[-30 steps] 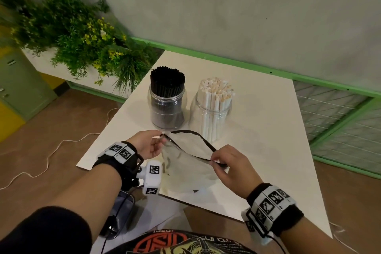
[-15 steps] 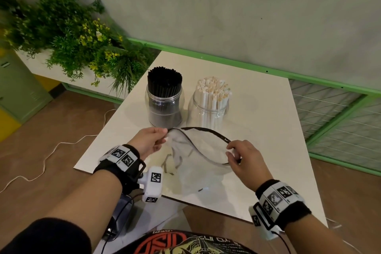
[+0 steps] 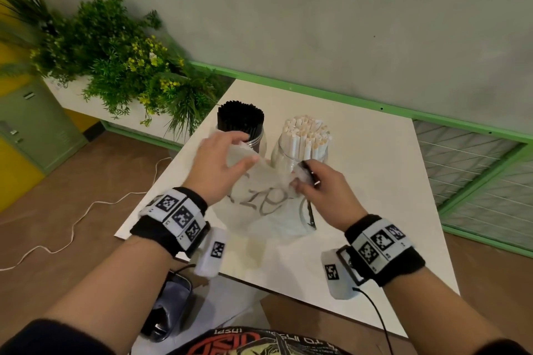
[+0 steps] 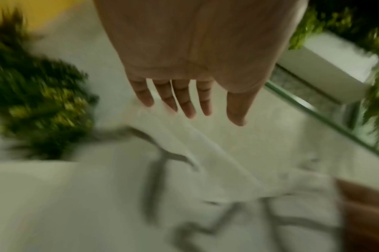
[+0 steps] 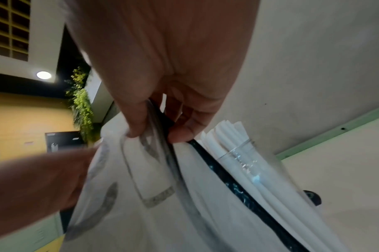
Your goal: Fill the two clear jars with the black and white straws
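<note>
Standing upright side by side on the far middle of the white table (image 3: 360,181), the two clear jars are both packed full: the left jar (image 3: 255,143) is holding a dense bundle of black straws (image 3: 240,117), and the right jar (image 3: 285,154) is holding white straws (image 3: 307,135) whose tops are fanning out above its rim. The jars are sitting just apart from each other. A translucent plastic bag (image 3: 265,210) with grey lettering and a black zip strip is lying crumpled on the table just near of the jars.

The table is standing against a pale grey-green wall with a green skirting strip. A planter of green foliage with small yellow flowers (image 3: 115,60) is sitting to the far left, a wire-mesh panel in a green frame is showing on the right, and a white cable is trailing across the brown floor.

The left hand (image 3: 219,164) is hovering over the bag's far left part, directly in front of the jar of black straws, with its fingers (image 4: 184,100) straight and spread, gripping nothing. The right hand (image 3: 320,184) is pinching the bag's black zip edge between thumb and fingers, right beside the near wall of the jar of white straws; the right wrist view is showing that jar just behind the pinched strip.
</note>
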